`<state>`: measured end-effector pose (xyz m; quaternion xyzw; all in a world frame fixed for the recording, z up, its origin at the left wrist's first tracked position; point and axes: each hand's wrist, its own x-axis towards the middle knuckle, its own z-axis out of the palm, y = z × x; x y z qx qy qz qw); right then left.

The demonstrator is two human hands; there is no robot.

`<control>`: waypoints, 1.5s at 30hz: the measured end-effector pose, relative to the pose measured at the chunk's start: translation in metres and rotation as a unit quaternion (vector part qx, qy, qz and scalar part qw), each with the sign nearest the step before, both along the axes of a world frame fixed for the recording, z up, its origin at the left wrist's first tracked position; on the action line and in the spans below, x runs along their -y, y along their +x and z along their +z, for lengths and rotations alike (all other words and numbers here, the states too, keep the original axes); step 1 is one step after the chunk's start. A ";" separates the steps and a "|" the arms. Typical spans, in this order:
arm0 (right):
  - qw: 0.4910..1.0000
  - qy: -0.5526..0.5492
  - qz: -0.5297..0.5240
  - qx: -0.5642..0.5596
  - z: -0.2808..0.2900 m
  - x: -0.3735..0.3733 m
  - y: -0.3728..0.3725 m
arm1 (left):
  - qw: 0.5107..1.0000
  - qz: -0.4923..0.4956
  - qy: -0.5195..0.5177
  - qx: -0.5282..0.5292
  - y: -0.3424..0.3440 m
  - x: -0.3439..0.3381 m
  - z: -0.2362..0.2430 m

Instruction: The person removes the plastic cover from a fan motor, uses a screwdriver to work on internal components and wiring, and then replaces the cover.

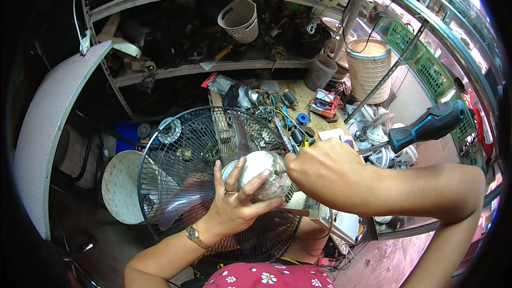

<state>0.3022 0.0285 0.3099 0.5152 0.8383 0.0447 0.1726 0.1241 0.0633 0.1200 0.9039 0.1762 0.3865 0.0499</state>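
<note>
A fan with a round black wire cage (154, 154) stands in front of me, its dark translucent blades showing through the wires. At its back is a whitish, dirty, rounded motor housing (260, 164). My left hand (242, 197), with a ring and a watch, grips this housing, fingers spread around its side. My right hand (330, 168) is closed in a fist around the metal shaft of a screwdriver (426, 126). The black and blue handle sticks out to the right beyond the fist. On the fist's other side, the shaft's tip meets the housing; the exact contact point is too small to make out.
Behind the fan, a wooden table (309, 96) carries a multimeter (324, 103), blue tape roll (302, 118), wires and tools. White plastic parts (373, 125) pile up at right, near a tall beige basket (369, 69). A hanging basket (238, 20) and pale panel (58, 133) flank the shelves.
</note>
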 end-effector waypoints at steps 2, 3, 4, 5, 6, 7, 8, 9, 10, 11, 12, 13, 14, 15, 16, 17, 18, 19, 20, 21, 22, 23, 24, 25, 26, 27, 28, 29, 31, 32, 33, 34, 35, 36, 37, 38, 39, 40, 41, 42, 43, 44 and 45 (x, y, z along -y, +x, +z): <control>0.998 0.058 0.019 0.022 0.000 0.005 -0.007 | 1.000 0.006 0.000 0.006 -0.001 0.000 0.001; 0.993 0.110 0.033 0.030 -0.004 0.009 -0.011 | 1.000 0.001 -0.003 0.013 -0.001 -0.001 0.003; 0.985 0.161 0.048 0.038 -0.006 0.011 -0.015 | 1.000 0.000 -0.002 0.015 -0.001 -0.001 0.004; 0.980 0.179 0.072 0.055 -0.009 0.017 -0.013 | 1.000 -0.009 -0.003 0.018 0.002 0.002 0.003; 0.977 0.176 0.099 0.069 -0.011 0.020 -0.009 | 1.000 -0.018 -0.005 0.021 0.004 0.004 0.002; 0.973 0.172 0.127 0.084 -0.013 0.022 -0.006 | 1.000 -0.022 0.003 0.020 0.005 0.004 0.001; 0.968 0.167 0.163 0.093 -0.015 0.019 -0.006 | 1.000 -0.016 0.008 0.014 0.003 0.003 0.001; 0.965 0.169 0.173 0.100 -0.017 0.016 -0.008 | 1.000 -0.010 0.014 0.008 0.001 0.003 0.002; 0.972 0.153 0.150 0.098 -0.018 0.015 -0.009 | 1.000 -0.004 0.019 0.002 0.000 0.003 0.003; 0.978 0.137 0.126 0.097 -0.018 0.014 -0.009 | 1.000 0.002 0.008 0.006 0.001 0.003 0.003; 0.983 0.120 0.102 0.097 -0.019 0.013 -0.009 | 1.000 0.007 -0.004 0.009 0.004 0.004 0.003; 0.993 0.089 0.069 0.024 -0.017 0.010 -0.007 | 1.000 0.010 -0.011 0.015 0.007 0.004 0.004; 0.998 0.047 0.036 0.012 -0.012 0.005 -0.002 | 1.000 0.004 -0.013 0.015 0.008 0.004 0.005; 1.000 0.005 0.005 -0.003 -0.006 -0.004 0.003 | 1.000 0.000 -0.016 0.013 0.008 0.003 0.004; 0.999 -0.038 -0.026 -0.019 -0.005 -0.007 0.007 | 1.000 -0.005 -0.018 0.010 0.008 0.002 0.005; 0.999 0.001 -0.022 -0.043 -0.003 -0.005 0.008 | 1.000 -0.010 -0.023 0.005 0.008 0.000 0.008; 0.999 0.011 -0.021 -0.042 -0.001 -0.001 0.009 | 0.999 -0.019 -0.036 0.002 0.008 0.000 0.012; 0.999 0.022 -0.020 -0.041 0.001 0.004 0.011 | 0.998 -0.028 -0.049 -0.001 0.007 0.002 0.015; 0.998 0.036 -0.016 -0.043 0.006 0.010 0.010 | 0.998 -0.032 -0.059 -0.008 0.005 0.004 0.020; 0.998 0.042 -0.049 -0.026 0.019 0.014 0.006 | 0.998 -0.037 -0.037 -0.021 0.004 0.005 0.019; 0.997 0.066 -0.048 -0.013 0.035 0.018 0.007 | 0.998 -0.031 -0.043 -0.029 0.003 0.005 0.023; 0.995 0.088 -0.034 -0.015 0.048 0.022 0.010 | 0.998 -0.026 -0.051 -0.033 0.003 0.006 0.028; 0.994 0.110 -0.018 -0.017 0.057 0.024 0.014 | 0.997 -0.021 -0.058 -0.038 0.004 0.007 0.035; 0.990 0.133 0.008 -0.041 0.057 0.025 0.018 | 0.998 -0.023 -0.053 -0.023 0.005 0.004 0.048; 0.987 0.146 0.019 -0.067 0.054 0.026 0.019 | 0.995 -0.036 -0.084 0.035 0.010 0.004 0.067; 0.983 0.158 0.027 -0.090 0.049 0.025 0.020 | 0.998 -0.023 -0.064 0.007 0.019 0.004 0.090; 0.978 0.172 0.038 -0.114 0.048 0.026 0.018 | 0.999 -0.007 -0.042 -0.019 0.027 0.004 0.113; 0.978 0.156 0.059 -0.129 0.049 0.029 0.015 | 0.997 0.008 0.037 -0.072 0.034 0.002 0.129; 0.971 0.187 0.058 -0.137 0.052 0.032 0.019 | 0.994 -0.007 0.079 -0.070 0.043 -0.008 0.142; 0.967 0.202 0.058 -0.142 0.057 0.032 0.019 | 0.994 -0.016 0.094 -0.058 0.045 -0.014 0.144; 0.968 0.214 0.052 -0.120 0.065 0.039 0.021 | 0.994 -0.010 0.101 -0.038 0.046 -0.012 0.151; 0.959 0.275 0.010 -0.061 0.075 0.053 0.024 | 0.994 -0.003 0.102 -0.035 0.046 -0.012 0.155; 0.946 0.324 -0.010 -0.020 0.090 0.069 0.036 | 0.994 0.011 0.099 -0.040 0.044 -0.015 0.155; 0.928 0.371 -0.040 0.023 0.106 0.090 0.050 | 0.994 0.020 0.096 -0.045 0.043 -0.015 0.154; 0.893 0.439 -0.067 0.071 0.118 0.110 0.067 | 0.994 0.008 0.108 -0.031 0.045 -0.017 0.148; 0.878 0.462 -0.099 0.080 0.123 0.126 0.083 | 0.995 -0.005 0.092 -0.039 0.046 -0.017 0.144; 0.861 0.484 -0.130 0.089 0.128 0.144 0.099 | 0.996 -0.017 0.078 -0.045 0.046 -0.016 0.141; 0.866 0.480 -0.134 0.038 0.117 0.144 0.128 | 0.996 -0.001 0.059 -0.074 0.041 -0.015 0.136; 0.881 0.451 -0.138 -0.032 0.105 0.151 0.142 | 0.996 -0.004 0.051 -0.068 0.038 -0.014 0.134; 0.889 0.419 -0.145 -0.112 0.092 0.159 0.154 | 0.997 -0.012 0.044 -0.054 0.040 -0.015 0.132; 0.881 0.401 -0.147 -0.203 0.077 0.163 0.163 | 0.998 -0.019 0.038 -0.041 0.042 -0.014 0.133; 0.864 0.383 -0.153 -0.290 0.062 0.166 0.169 | 0.999 -0.028 0.029 -0.027 0.045 -0.015 0.132; 0.817 0.362 -0.132 -0.428 0.041 0.155 0.171 | 0.998 -0.021 0.032 -0.041 0.044 -0.016 0.129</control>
